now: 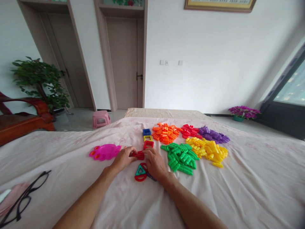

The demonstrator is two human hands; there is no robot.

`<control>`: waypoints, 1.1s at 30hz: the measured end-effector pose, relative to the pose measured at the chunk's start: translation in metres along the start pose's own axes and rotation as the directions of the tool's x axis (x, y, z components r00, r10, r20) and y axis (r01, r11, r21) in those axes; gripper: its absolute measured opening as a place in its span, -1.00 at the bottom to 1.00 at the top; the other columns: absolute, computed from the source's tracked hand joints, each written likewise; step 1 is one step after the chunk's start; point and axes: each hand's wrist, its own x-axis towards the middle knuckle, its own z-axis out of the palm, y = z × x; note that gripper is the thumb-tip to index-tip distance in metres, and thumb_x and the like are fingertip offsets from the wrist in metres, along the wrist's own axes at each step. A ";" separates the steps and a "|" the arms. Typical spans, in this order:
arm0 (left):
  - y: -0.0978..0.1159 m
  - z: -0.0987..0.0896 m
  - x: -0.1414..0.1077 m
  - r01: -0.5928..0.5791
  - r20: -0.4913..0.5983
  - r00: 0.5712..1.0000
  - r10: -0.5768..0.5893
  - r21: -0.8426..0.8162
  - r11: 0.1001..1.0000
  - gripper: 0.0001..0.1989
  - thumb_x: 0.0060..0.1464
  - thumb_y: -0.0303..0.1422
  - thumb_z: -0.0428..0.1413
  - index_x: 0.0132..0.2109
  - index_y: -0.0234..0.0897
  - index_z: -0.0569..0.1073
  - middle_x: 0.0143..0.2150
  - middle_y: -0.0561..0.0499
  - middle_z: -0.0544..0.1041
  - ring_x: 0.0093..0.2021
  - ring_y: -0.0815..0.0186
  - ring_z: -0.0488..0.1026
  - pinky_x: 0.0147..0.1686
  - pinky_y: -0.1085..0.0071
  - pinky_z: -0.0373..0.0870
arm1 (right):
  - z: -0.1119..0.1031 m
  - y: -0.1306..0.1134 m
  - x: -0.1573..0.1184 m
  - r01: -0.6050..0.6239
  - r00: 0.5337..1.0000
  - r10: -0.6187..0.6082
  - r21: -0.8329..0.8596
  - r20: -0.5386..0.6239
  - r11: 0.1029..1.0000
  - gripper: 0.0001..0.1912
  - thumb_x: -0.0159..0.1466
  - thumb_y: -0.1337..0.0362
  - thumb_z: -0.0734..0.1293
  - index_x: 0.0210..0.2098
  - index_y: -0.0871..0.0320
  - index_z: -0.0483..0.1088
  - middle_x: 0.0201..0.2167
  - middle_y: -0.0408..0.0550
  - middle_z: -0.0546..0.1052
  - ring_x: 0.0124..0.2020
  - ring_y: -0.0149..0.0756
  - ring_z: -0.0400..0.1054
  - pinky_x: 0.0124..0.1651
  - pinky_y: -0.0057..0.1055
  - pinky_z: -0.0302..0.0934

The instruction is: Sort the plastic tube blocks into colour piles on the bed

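My left hand (124, 158) has its fingers closed on a small red plastic piece (140, 155) low over the bed-like covered surface. From the other side, my right hand (156, 163) pinches the same red piece with its fingertips; they hide part of it. Just beyond my fingers lies a red square frame (148, 144), with a yellow frame (148, 138) and a blue frame (146, 132) behind it in a line. Nearer to me, a teal triangle (140, 170) sits by red curved pieces (141, 179), partly under my right hand. Left of my left hand rests a pink tray-like shape (105, 152).
Heaps of green (182, 158), yellow (207, 149), orange (166, 133), red (190, 130) and purple (213, 135) plastic pieces lie to the right on the pale cloth (233, 190). Black eyeglasses (26, 197) lie at left. A pink stool (101, 119) stands beyond.
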 end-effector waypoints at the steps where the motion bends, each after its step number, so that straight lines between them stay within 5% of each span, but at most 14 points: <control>1: 0.000 0.000 0.000 -0.002 0.001 1.000 0.002 -0.001 1.000 -0.85 0.01 -0.29 0.20 -0.25 -0.23 0.48 -0.28 0.02 0.59 -0.28 0.28 0.53 -0.29 0.44 0.38 | 0.000 0.000 0.000 0.001 1.000 -0.001 0.010 0.013 1.000 -0.52 0.19 0.52 0.21 0.06 0.11 0.43 0.01 0.02 0.50 0.04 -0.23 0.36 0.13 -0.30 0.24; 8: -0.004 0.002 0.000 -0.003 0.003 1.000 0.003 -0.004 1.000 -0.58 -0.02 -0.27 0.26 0.03 -0.18 0.49 0.00 -0.06 0.60 -0.01 0.19 0.53 -0.07 0.40 0.41 | -0.002 -0.001 0.001 0.028 0.999 -0.030 0.045 0.044 0.999 -0.66 0.28 0.46 0.20 -0.07 0.10 0.52 -0.10 -0.01 0.55 -0.04 -0.24 0.40 0.08 -0.35 0.27; 16: 0.007 0.003 -0.001 -0.066 0.000 0.998 0.067 0.176 0.982 -0.64 -0.01 -0.31 0.26 0.00 -0.11 0.58 -0.08 -0.01 0.63 -0.02 0.16 0.48 -0.02 0.35 0.34 | -0.002 -0.003 -0.001 -0.025 0.998 0.025 0.001 0.053 1.000 -0.62 0.27 0.47 0.20 0.01 0.11 0.47 -0.07 0.00 0.57 -0.04 -0.25 0.43 0.09 -0.37 0.25; 25: 0.013 0.007 -0.003 -0.116 0.033 0.993 0.112 0.134 0.984 -0.68 0.10 -0.31 0.18 0.02 -0.09 0.58 -0.05 -0.02 0.63 -0.03 0.17 0.49 -0.02 0.35 0.36 | 0.001 0.007 -0.001 -0.059 0.998 0.058 0.064 0.027 0.996 -0.50 0.23 0.46 0.21 0.16 0.13 0.35 0.01 0.00 0.56 0.00 -0.23 0.45 0.10 -0.33 0.28; 33: 0.010 0.012 -0.008 -0.135 -0.002 0.991 0.137 0.128 0.982 -0.68 0.12 -0.30 0.17 0.04 -0.04 0.55 -0.08 0.03 0.62 -0.05 0.21 0.48 -0.04 0.36 0.37 | -0.019 0.007 0.004 -0.167 0.985 0.165 0.038 0.048 0.985 -0.66 0.26 0.40 0.23 -0.05 0.08 0.53 -0.13 -0.09 0.62 -0.12 -0.27 0.49 -0.04 -0.41 0.30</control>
